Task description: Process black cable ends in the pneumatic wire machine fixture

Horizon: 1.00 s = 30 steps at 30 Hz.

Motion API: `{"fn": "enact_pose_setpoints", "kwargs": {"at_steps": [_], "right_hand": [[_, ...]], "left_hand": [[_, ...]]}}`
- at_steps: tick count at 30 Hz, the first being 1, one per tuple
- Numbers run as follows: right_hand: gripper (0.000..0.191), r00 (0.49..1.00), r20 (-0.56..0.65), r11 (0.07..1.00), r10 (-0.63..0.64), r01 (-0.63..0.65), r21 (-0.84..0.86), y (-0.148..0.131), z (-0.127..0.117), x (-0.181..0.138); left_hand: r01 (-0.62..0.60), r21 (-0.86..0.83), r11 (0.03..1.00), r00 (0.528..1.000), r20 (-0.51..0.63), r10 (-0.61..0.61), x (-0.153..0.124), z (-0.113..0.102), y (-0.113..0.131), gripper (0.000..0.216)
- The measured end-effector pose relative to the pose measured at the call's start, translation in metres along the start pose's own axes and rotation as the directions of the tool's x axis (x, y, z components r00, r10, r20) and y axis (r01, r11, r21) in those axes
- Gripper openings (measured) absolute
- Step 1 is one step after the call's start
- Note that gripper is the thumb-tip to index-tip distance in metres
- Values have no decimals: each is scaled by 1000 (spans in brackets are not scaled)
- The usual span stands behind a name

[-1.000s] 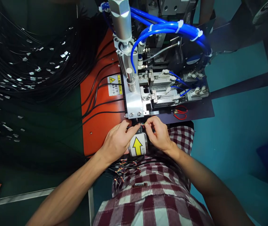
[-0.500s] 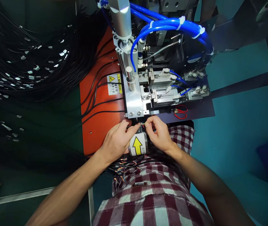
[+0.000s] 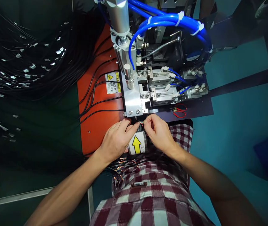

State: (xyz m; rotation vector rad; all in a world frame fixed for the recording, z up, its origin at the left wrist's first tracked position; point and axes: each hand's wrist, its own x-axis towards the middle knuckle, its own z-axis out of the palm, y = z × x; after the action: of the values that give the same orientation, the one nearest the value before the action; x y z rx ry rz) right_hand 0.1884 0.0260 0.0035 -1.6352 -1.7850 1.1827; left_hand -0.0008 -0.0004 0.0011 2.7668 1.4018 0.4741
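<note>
My left hand [image 3: 117,138] and my right hand [image 3: 158,131] meet at the front of a metal machine [image 3: 134,100]. Both pinch the thin coloured wire ends [image 3: 141,123] of a black cable just below the machine's silver block. The fingers of each hand are pressed together on the wires. Under the hands sits a cylinder with a yellow arrow label [image 3: 137,144]. More cable ends with coloured stripped wires [image 3: 122,166] lie across my lap, over my checked shirt.
An orange plate [image 3: 96,103] carries black cables running left into a big bundle of black cables [image 3: 25,69]. Blue air hoses [image 3: 169,23] arch over the machine. Red-handled snips [image 3: 179,111] lie on the dark base at right. The floor is teal.
The hands stay pinched on the wire ends at the same spot. The whole view has shifted slightly up and to the left as my head moved.
</note>
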Motion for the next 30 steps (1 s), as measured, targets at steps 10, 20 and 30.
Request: {"fn": "enact_pose_setpoints", "kwargs": {"at_steps": [10,20,30], "right_hand": [[16,994,109,918,5,-48,394,20,7,-3],[14,1000,22,936,-7,-2,352,21,15,-5],[15,999,32,934,34,-43,355,19,17,-7]], "left_hand": [[38,-100,994,999,-10,-39,4,-3,-1,29],[45,-90,995,999,-3,-45,2,-1,-1,28],[44,-111,993,999,-3,-45,1,-2,-1,29]]}}
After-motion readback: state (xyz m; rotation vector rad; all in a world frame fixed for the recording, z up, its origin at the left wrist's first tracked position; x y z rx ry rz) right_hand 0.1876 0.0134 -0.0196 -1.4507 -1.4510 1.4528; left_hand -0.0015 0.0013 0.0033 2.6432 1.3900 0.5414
